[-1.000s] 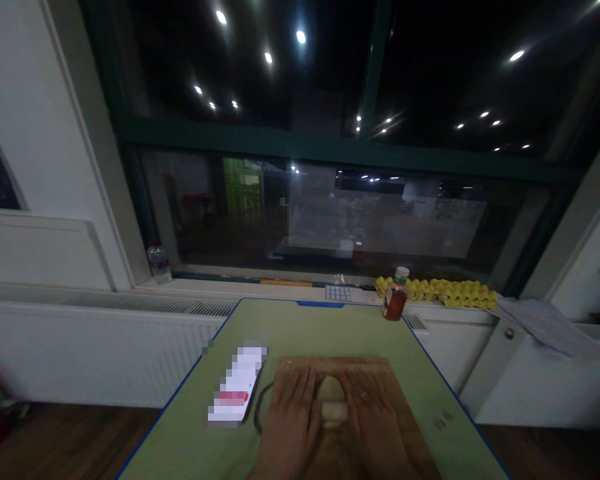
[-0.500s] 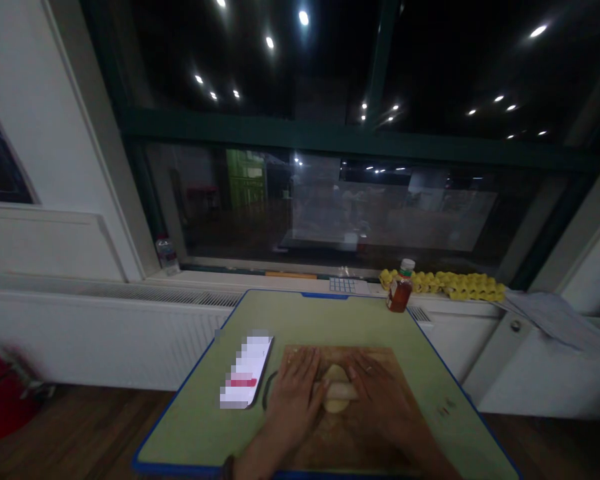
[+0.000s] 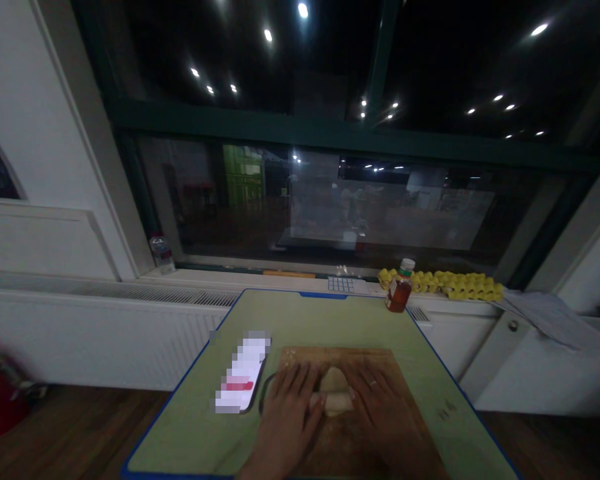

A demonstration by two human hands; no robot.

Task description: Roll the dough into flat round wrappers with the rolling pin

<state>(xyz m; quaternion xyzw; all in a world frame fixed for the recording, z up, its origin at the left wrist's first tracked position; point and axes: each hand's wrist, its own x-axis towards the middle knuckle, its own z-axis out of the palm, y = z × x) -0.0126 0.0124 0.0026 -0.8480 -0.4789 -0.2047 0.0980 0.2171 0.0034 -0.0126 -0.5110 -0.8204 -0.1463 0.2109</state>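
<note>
As dough point(image 3: 334, 379) lies on bd. point(image 3: 337, 450), L hand point(image 3: 291, 405), R hand point(image 3: 383, 407) over prob. rolling pin point(image 3: 337, 401), fingers straight, unclenched

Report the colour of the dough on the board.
Pale yellowish cream; the dough shows best in the head view, the only one.

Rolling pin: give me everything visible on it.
The rolling pin is a pale, plain cylinder, perhaps wood. It lies crosswise on the pale dough, above the wooden cutting board. The left hand and right hand cover its ends, so total length and any handles can't be told. Only its middle shows.
</note>
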